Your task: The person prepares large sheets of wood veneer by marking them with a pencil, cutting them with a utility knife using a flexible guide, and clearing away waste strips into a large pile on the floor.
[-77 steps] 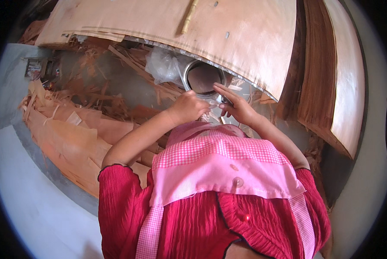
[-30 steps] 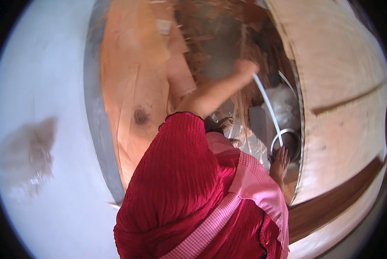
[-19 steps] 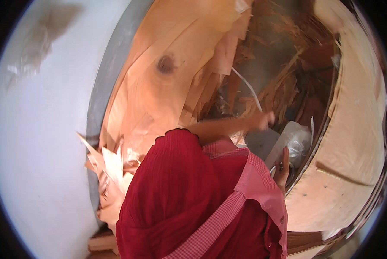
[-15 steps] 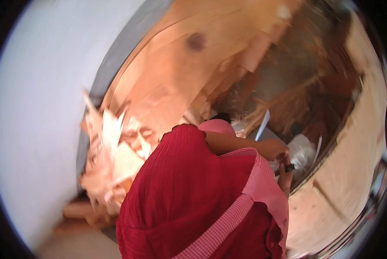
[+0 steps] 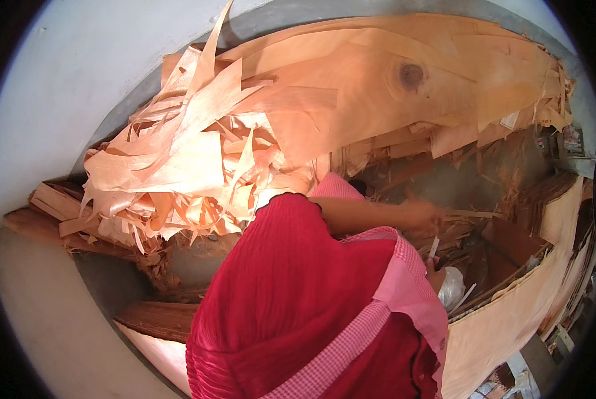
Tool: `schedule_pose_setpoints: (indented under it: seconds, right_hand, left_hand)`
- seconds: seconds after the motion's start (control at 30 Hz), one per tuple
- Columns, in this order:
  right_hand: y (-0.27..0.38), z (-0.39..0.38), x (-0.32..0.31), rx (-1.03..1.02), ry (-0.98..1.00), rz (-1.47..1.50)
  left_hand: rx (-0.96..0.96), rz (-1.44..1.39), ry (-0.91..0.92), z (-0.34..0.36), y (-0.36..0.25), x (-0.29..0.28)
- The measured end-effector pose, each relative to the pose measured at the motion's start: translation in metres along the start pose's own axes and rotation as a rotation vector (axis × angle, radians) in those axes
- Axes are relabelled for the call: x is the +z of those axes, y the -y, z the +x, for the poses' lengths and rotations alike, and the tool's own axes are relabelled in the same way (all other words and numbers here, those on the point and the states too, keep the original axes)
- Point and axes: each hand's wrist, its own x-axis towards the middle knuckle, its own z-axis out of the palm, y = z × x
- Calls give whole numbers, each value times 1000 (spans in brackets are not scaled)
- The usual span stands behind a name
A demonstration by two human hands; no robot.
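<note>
One pale strip (image 5: pixel 434 247) at right hand (image 5: pixel 436 274)

A woodworking workshop, by all appearances, shows its trade in broad, thin wood sheets (image 5: pixel 371 86) along a pale wall (image 5: pixel 52 86), a tangled heap of torn veneer scraps (image 5: pixel 171 159), and a layered veneer stack (image 5: pixel 155 322) at lower left

Readable text: none in your view | small things (image 5: pixel 571 139) by the wall at your far right: too small for you to read any print | pale pieces (image 5: pixel 521 372) at your lower right: no lettering you can make out
</note>
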Motion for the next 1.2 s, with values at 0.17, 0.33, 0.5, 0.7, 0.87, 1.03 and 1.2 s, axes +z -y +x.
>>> schedule_pose_setpoints:
  seconds: [0.17,0.33,0.5,0.7,0.87,1.03,1.2]
  right_hand:
    - [-36,-7,5,133,-46,190]
    - [-83,-28,0,191,-124,188]
    - [-93,-44,16,216,-89,11]
    - [-76,-58,27,118,-156,97]
    - [-55,-93,24,272,-327,300]
    - [-79,-139,34,358,-445,483]
    - [-112,-152,69,225,-527,620]
  left_hand:
    - [-542,679,-170,-70,119,-137]
    - [-458,1655,-572,-180,197,-302]
    - [-476,1700,-210,-222,180,-342]
    - [-992,1404,-531,-158,144,-359]
    - [-1039,1549,-611,-155,156,-406]
    - [-1048,1485,-502,-132,152,-419]
    - [-877,1557,-494,-136,112,-423]
